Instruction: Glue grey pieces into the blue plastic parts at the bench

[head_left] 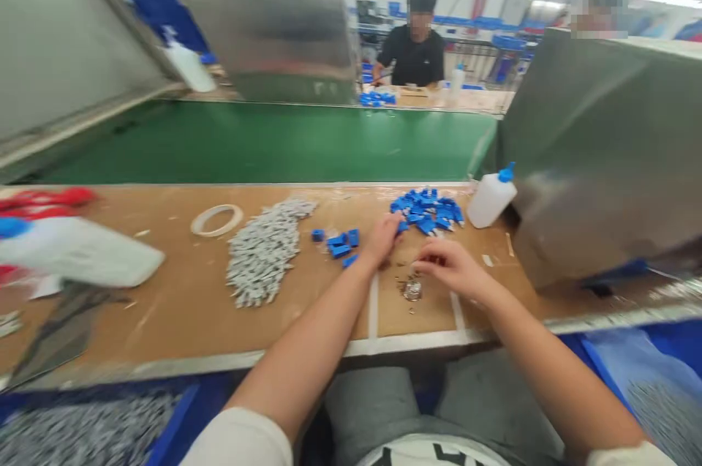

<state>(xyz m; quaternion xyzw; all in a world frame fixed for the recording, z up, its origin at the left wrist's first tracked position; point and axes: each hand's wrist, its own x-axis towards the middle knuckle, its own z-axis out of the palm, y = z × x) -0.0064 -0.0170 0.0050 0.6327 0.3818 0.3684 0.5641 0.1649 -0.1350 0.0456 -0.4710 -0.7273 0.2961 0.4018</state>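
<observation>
My left hand (382, 238) is closed at the near edge of a pile of blue plastic parts (425, 208), with a blue plastic part (402, 227) at its fingertips. My right hand (448, 265) has its fingers pinched together just above a little heap of small shiny metal pieces (412, 290). Whatever lies between those fingertips is too small to make out. Left of my left forearm sit several loose blue plastic parts (338, 245). Farther left spreads a large pile of small grey parts (266, 254).
A white bottle with a blue cap (492, 197) stands at the right, beside a metal panel (608, 151). A tape roll (216, 220) and a white bottle (82, 250) lie left. A green conveyor belt (285, 140) runs behind the table; a person (414, 49) sits across it.
</observation>
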